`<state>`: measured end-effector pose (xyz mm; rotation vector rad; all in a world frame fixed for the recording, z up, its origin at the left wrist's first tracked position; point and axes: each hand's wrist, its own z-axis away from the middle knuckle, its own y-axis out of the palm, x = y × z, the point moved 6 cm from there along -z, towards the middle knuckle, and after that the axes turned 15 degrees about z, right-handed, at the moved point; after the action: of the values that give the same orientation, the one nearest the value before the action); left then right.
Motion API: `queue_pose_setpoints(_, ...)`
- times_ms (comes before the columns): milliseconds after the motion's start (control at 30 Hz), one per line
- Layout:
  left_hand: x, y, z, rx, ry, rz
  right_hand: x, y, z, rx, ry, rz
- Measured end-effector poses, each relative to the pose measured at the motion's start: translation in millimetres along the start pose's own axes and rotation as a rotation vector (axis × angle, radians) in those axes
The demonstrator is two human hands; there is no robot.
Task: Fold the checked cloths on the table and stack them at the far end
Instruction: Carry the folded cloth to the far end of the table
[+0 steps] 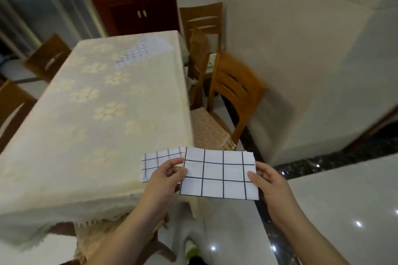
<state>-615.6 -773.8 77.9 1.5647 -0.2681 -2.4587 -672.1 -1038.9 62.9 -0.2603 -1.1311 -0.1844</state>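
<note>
Between hands: folded checked cloth [218,173], left hand [167,175] pinching left edge, right hand [266,178] pinching right edge. Second cloth [155,162] lying under left hand; stack [143,51] lying far ahead.

Soft indoor light, glare spots on glossy floor [357,224], blurred, bowed edges.

No legible text, labels or numbers; far items perhaps too blurred.
</note>
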Motion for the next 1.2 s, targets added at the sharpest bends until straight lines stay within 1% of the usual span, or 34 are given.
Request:
queue_pose_setpoints(133,-2.2,-40.6,-23.7,-0.106,-0.004,0.017,15.6,46.8,-38.2,0.115,-0.021,0.102)
queue_pose_setpoints(267,-0.1,-80.8,-52.8,-0.164,-0.043,0.018,21.7,95.2,-74.3,0.169,-0.032,0.207)
queue_pose_setpoints(500,11.8,-143.3,-107.6,-0.243,-0.115,-0.101,-1.8,167.9,-119.4,0.296,-0.011,0.406)
queue_pose_setpoints(700,38.9,-179.0,-141.6,-0.357,-0.187,-0.200,-40.0,199.1,-160.9,0.319,0.103,0.559)
queue_pose_setpoints(900,47.7,-191.7,-175.0,-0.456,-0.173,-0.389,-59.6,220.5,-191.5,0.282,0.157,0.672)
queue_pose_setpoints(1067,52.2,-191.8,-191.2,-0.472,-0.173,-0.541,-70.6,227.8,-206.1,0.279,0.186,0.787)
queue_pose_setpoints(1200,56.2,-192.9,-195.1,-0.478,-0.167,-0.586,-71.6,225.9,-210.4,0.267,0.168,0.843)
